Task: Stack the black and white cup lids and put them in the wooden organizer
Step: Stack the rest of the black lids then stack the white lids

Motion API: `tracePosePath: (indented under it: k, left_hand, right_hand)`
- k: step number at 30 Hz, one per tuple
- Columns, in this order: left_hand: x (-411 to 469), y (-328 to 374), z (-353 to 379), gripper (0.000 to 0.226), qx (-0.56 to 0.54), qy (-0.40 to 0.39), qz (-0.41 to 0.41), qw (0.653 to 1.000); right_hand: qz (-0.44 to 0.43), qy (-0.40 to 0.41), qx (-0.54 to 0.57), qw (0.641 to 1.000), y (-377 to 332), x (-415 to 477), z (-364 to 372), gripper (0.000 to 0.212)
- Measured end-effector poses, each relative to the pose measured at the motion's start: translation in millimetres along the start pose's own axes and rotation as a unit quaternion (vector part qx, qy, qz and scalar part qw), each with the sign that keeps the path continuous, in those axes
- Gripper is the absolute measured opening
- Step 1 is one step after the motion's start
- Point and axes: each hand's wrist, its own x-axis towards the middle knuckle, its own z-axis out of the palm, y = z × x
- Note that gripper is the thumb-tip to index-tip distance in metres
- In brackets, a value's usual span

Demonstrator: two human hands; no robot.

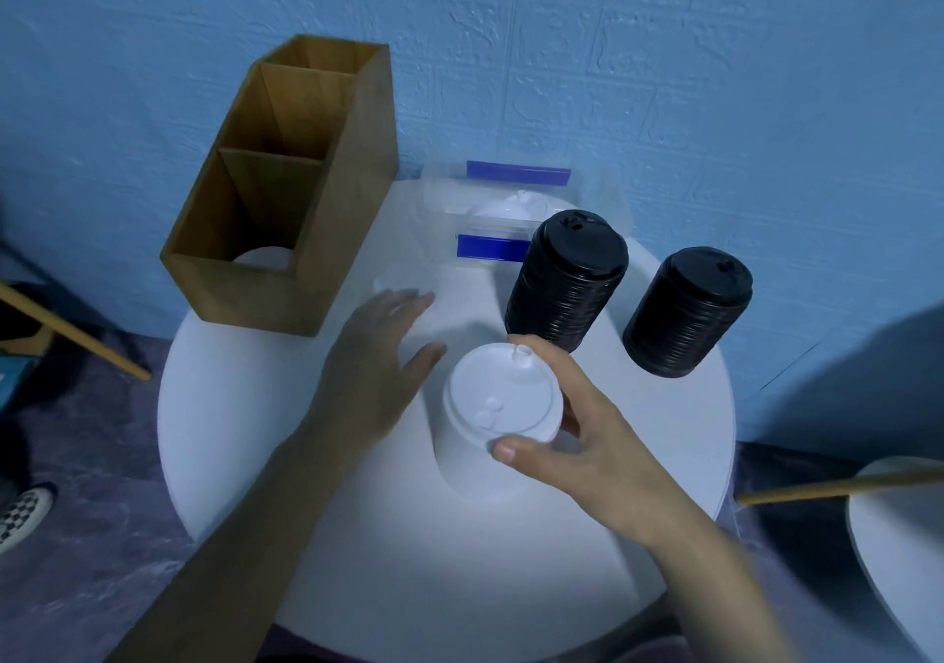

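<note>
Right hand grips white lid stack, mid-table. Left hand flat, relaxed, empty. Black lid stack and second black stack stand far right, unplaced. Wooden organizer far left: white item in near compartment. Judgement: early stage.

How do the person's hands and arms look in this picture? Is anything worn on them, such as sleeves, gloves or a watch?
Nothing is worn on them. The left hand and right hand have no gloves and no visible ring. The left forearm and right forearm show no sleeve, watch or bracelet within the frame.
</note>
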Motion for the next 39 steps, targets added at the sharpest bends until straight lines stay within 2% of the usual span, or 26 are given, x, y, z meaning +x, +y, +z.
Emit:
tracePosePath:
  k: [2,3,8,13,16,20,24,28,30,33,36,39]
  left_hand:
    - [16,-7,8,0.072,0.065,-0.06,-0.026,0.996]
    - [21,-10,11,0.071,0.075,-0.066,-0.037,0.994]
    - [23,-12,9,0.03,0.017,0.003,-0.06,0.998]
    - [-3,-8,-3,0.035,0.033,-0.001,-0.065,0.997]
    - [-19,-14,-11,0.038,0.043,-0.048,-0.062,0.996]
    - [-36,-25,-21,0.041,-0.046,-0.083,-0.055,0.994]
    - [-43,-23,-27,0.04,-0.143,-0.022,-0.058,0.988]
    - [-42,11,-50,0.049,-0.392,-0.002,-0.106,0.914]
    - [-44,28,-59,0.059,-0.425,-0.037,-0.076,0.901]
    - [-52,47,-58,0.068,-0.356,-0.12,-0.012,0.927]
    - [-56,54,-54,0.069,-0.261,-0.111,0.028,0.958]
    - [-55,56,-54,0.072,-0.236,-0.097,0.043,0.966]
  right_hand:
    - [-0.001,0.001,0.005,1.0,1,0,1,0.075]
    - [0.001,0.001,0.009,1.0,1,-1,1,0.075]
    - [0.0,0.001,0.013,1.0,2,-1,2,0.075]
    - [-0.006,-0.003,0.014,1.0,3,0,1,0.074]
    - [-0.001,-0.005,0.019,1.0,3,0,1,0.074]
    - [0.003,-0.002,0.025,1.0,6,-2,2,0.075]
    - [0.003,0.005,0.031,0.999,7,-3,3,0.078]
    - [0.004,-0.002,0.042,0.999,5,-2,4,0.081]
    - [0.0,-0.005,0.043,0.999,4,-2,4,0.08]
    - [-0.02,-0.012,0.04,0.999,1,-2,4,0.078]
    - [-0.025,-0.006,0.04,0.999,2,-4,5,0.084]
    - [-0.008,0.01,0.035,0.999,4,-5,4,0.102]
